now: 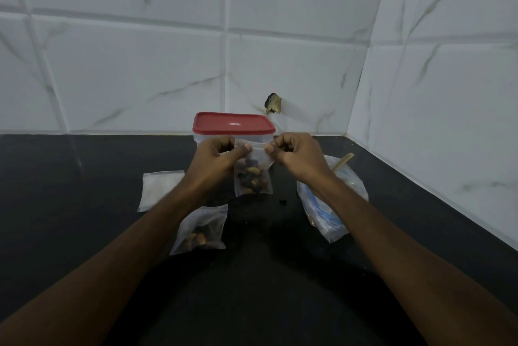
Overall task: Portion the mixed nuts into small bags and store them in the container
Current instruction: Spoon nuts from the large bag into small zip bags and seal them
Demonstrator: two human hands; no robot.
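Observation:
A small clear bag of mixed nuts (253,180) hangs upright above the black counter. My left hand (221,156) pinches its top edge at the left and my right hand (294,153) pinches it at the right. Behind the hands stands a clear container (201,139) with a red lid (232,123) on it. A second small bag with nuts (200,230) lies on the counter under my left forearm. Further left lies a flat small bag (158,188) whose contents I cannot make out.
A large plastic bag (328,211) with a wooden spoon handle (343,162) sticking out lies at the right, partly under my right forearm. One loose dark nut (283,202) sits on the counter (84,205). White tiled walls close the back and right side.

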